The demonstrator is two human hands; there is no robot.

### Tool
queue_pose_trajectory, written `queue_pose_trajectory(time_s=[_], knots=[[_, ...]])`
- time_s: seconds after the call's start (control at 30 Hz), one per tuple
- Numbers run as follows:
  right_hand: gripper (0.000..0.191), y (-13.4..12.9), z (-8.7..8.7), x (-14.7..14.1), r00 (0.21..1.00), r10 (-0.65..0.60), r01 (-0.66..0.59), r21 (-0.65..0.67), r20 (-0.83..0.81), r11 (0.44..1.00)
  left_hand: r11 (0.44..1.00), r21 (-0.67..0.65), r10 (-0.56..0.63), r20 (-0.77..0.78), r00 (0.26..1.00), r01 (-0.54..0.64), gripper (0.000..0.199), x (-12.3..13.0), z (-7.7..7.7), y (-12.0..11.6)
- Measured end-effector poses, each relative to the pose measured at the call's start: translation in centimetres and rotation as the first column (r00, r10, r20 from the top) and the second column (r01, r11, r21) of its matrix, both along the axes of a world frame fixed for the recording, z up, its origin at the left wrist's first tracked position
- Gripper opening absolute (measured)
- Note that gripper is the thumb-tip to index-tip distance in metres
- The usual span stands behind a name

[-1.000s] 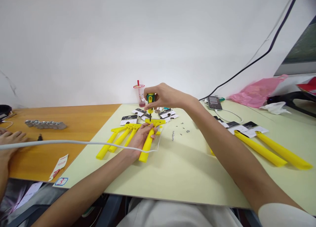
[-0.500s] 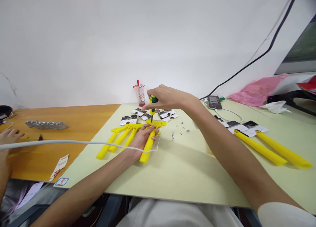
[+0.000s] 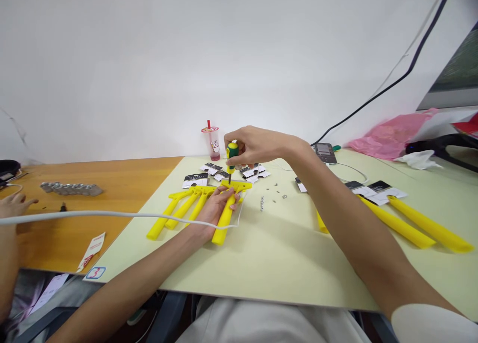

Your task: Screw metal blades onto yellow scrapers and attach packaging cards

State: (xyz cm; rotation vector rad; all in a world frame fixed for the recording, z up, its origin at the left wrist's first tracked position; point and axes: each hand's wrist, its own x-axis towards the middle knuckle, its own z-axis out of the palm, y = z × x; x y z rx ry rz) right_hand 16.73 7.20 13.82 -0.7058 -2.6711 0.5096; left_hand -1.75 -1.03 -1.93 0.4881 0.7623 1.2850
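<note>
My left hand [image 3: 213, 207] is closed round a yellow T-shaped scraper [image 3: 221, 229] near its head, holding it on the table. Above it, my right hand [image 3: 257, 143] pinches the green and yellow handle of a screwdriver [image 3: 232, 152]. The screwdriver stands upright with its shaft down on the scraper's head; the exact tip contact is too small to see. Several more yellow scrapers [image 3: 158, 226] lie side by side left of my left hand. Small metal screws [image 3: 262, 203] and other tiny hardware are scattered to the right of the held scraper.
Black and white cards [image 3: 195, 180] lie behind the scrapers, near a lidded cup [image 3: 212, 145]. At right are more yellow handles [image 3: 429, 224], a phone-like device [image 3: 325, 153] and a pink bag [image 3: 392, 136]. A white cable [image 3: 112, 213] crosses my left forearm. Another person's hand [image 3: 17, 205] is far left.
My right hand has turned slightly about the screwdriver handle, its wrist shifting a little to the right and its thumb swinging closer in. My left hand and the scraper stay in place.
</note>
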Motion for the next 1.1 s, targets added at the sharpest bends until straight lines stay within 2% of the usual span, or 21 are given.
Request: queue_pose_trajectory(time_s=[0.13,0.23,0.43,0.9,1.1], knots=[[0.044,-0.4,0.3,-0.2,0.999,0.030,-0.026,0.118,-0.034,0.993,1.000,0.027,0.000,-0.010,1.000,0.000,0.034,0.0,0.0,0.0],[0.047,-0.7,0.6,0.0,0.999,0.033,-0.028,0.200,-0.025,0.979,0.998,0.058,0.011,-0.017,1.000,-0.010,0.031,-0.1,-0.2,0.1],[0.020,-1.1,1.0,1.0,0.999,0.009,-0.012,0.079,0.040,0.997,0.997,0.065,0.036,-0.001,0.999,-0.036,0.027,-0.3,-0.5,0.2],[0.028,-0.5,1.1,0.5,0.991,0.034,-0.017,0.129,-0.133,0.992,0.997,0.072,0.011,-0.019,1.000,-0.010,0.030,-0.3,-0.2,0.1],[0.023,-1.3,1.7,0.9,0.980,0.017,0.012,0.144,-0.197,0.990,0.993,0.099,0.070,-0.031,0.997,-0.067,0.029,0.0,0.7,-0.5]])
